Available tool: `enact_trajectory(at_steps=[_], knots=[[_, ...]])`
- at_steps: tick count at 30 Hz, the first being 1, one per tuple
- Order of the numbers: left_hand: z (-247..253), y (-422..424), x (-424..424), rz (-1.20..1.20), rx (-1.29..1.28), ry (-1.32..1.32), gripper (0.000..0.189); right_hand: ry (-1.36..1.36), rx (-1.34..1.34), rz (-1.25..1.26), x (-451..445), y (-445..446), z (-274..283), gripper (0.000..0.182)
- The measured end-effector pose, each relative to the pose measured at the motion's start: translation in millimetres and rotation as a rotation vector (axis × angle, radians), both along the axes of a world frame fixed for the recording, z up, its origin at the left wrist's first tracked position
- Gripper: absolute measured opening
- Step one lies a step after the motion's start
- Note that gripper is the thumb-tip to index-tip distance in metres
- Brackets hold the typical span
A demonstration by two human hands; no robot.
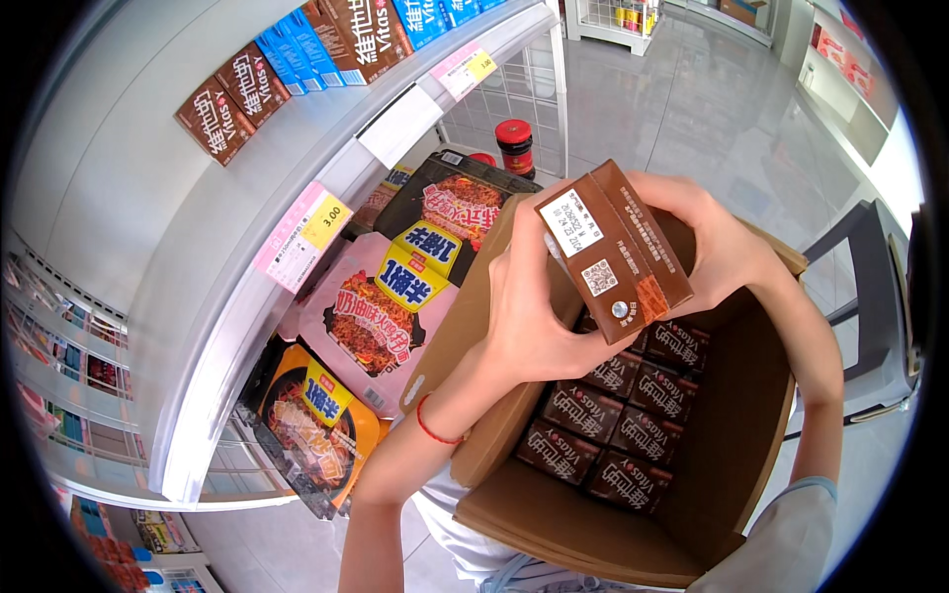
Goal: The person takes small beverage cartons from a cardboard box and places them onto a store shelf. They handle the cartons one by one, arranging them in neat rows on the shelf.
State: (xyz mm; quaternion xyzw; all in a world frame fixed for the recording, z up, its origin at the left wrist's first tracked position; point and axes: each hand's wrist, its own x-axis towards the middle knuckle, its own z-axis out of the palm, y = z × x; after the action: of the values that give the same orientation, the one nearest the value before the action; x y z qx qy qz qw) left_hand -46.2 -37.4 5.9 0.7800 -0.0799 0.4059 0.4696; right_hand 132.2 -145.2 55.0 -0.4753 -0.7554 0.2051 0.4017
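Observation:
My left hand (530, 319) and my right hand (715, 244) grip a brown Vitasoy drink carton (612, 248) from its two sides, its top end facing the camera. On that end are a printed white patch, a small square code and a round foil spot. Beneath the hands stands an open cardboard box (593, 530), with several brown Vitasoy cartons (582, 411) in rows at its bottom. A red cord circles my left wrist. Part of the box's inside is hidden behind the hands and the held carton.
At the upper left a white shelf (252, 193) bears brown cartons (215, 122) and blue cartons (300, 52), with price tags (304, 237) along its edge. Lower down lie instant noodle packs (374, 319) and a red-lidded jar (514, 148). A grey frame (871, 296) stands at the right.

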Motion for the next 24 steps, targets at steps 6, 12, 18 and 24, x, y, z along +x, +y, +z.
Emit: enact_trajectory(at_steps=[6,12,18,24], knots=[[0,3,2,-0.040,-0.002,-0.017,0.094,-0.053,0.027,-0.033,-1,0,0,0.090],[1,5,3,-0.009,-0.031,-0.084,0.092,-0.028,0.069,-0.051,-7,2,-9,0.091],[-4,8,2,-0.015,-0.110,-0.114,0.093,0.014,0.019,-0.074,-15,2,-12,0.089],[0,2,-5,-0.190,-0.410,0.044,0.089,-0.066,0.054,-0.109,-20,-3,-1,0.110]])
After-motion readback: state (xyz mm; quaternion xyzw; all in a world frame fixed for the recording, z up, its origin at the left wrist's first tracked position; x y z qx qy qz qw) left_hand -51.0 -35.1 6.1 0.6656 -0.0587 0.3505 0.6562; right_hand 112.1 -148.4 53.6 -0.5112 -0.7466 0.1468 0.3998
